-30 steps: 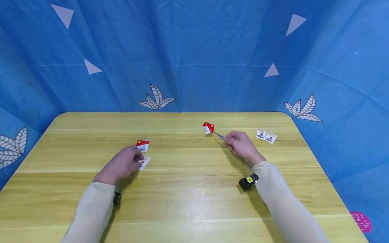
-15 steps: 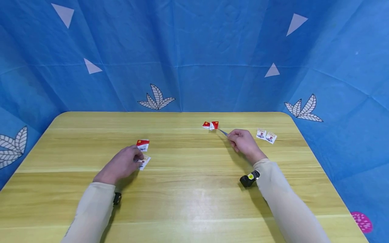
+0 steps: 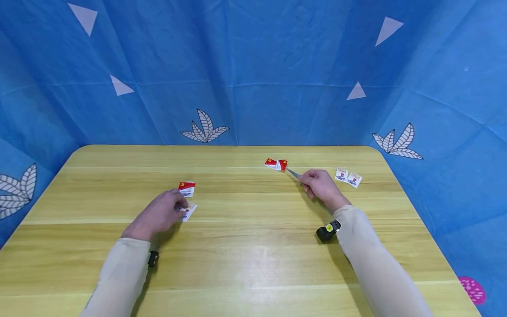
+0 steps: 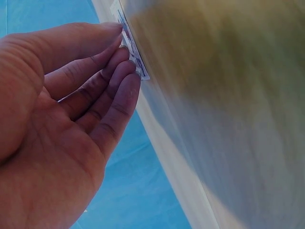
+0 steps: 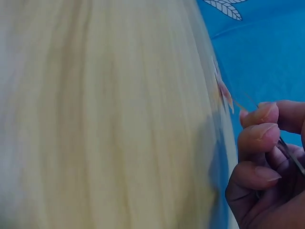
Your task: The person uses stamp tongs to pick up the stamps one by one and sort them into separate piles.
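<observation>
Far edge: tbl (image 3: 245,264) stops at blue curtain (image 3: 253,66); L red card (image 3: 270,164) + R red card (image 3: 282,165) lie near that edge, right of ctr, R one meeting/overlapping L one.
R edge: two pale cards (image 3: 354,179) near it, side by side, beyond R hand (image 3: 322,187).
Room: wide wood span btwn R hand and L hand (image 3: 158,213), well apart.
R fingers: curled, pinching tweezers (image 3: 293,173) btwn thumb + fingers.
Tweezers tip: at R red card's near R corner; gripping or only touching, can't tell.
L fingers: loosely curved, bunched, thumb tip close to index, resting on covered pale card (image 3: 190,210), hiding part.
Red-topped card (image 3: 186,188): flat, just past L fingertips.
</observation>
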A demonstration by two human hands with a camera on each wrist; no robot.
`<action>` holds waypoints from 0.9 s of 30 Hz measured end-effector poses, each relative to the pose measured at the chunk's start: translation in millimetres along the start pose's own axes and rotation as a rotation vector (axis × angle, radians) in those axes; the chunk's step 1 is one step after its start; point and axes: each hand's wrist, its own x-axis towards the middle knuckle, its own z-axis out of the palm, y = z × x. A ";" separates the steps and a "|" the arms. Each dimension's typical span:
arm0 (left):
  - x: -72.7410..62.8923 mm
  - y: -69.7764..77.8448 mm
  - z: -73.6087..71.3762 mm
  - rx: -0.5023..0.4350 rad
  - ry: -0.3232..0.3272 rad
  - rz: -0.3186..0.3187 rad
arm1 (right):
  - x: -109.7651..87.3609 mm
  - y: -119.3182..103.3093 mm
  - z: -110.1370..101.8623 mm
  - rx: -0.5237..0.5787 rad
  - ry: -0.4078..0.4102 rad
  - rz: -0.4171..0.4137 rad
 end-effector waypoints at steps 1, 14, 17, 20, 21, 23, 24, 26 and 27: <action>-0.2 -0.1 0.0 0.002 0.001 0.001 | -1.1 0.2 -0.5 -0.013 -0.006 0.002; 0.5 -1.0 1.1 0.001 0.002 -0.007 | -12.3 0.1 -3.2 -0.038 -0.012 0.028; -0.1 -0.6 1.2 -0.001 -0.003 -0.013 | -14.4 -0.1 0.7 -0.033 -0.025 0.015; -1.0 -0.5 0.9 -0.003 -0.007 -0.016 | -15.2 1.0 4.6 -0.027 -0.050 0.000; -1.3 -0.5 0.8 -0.003 -0.007 -0.018 | -15.7 1.3 5.8 -0.024 -0.055 -0.004; -1.5 -0.4 0.0 -0.007 -0.005 -0.013 | -16.6 1.4 7.1 -0.023 -0.066 -0.006; -1.1 -0.2 -0.7 -0.009 -0.003 -0.007 | -17.4 0.5 7.2 -0.025 -0.069 -0.009; 0.6 0.4 -1.9 -0.012 -0.001 0.002 | -18.7 -1.3 6.2 -0.030 -0.072 -0.018; -0.7 -0.7 -1.6 -0.015 -0.002 0.001 | -19.1 -1.5 7.8 -0.029 -0.079 -0.019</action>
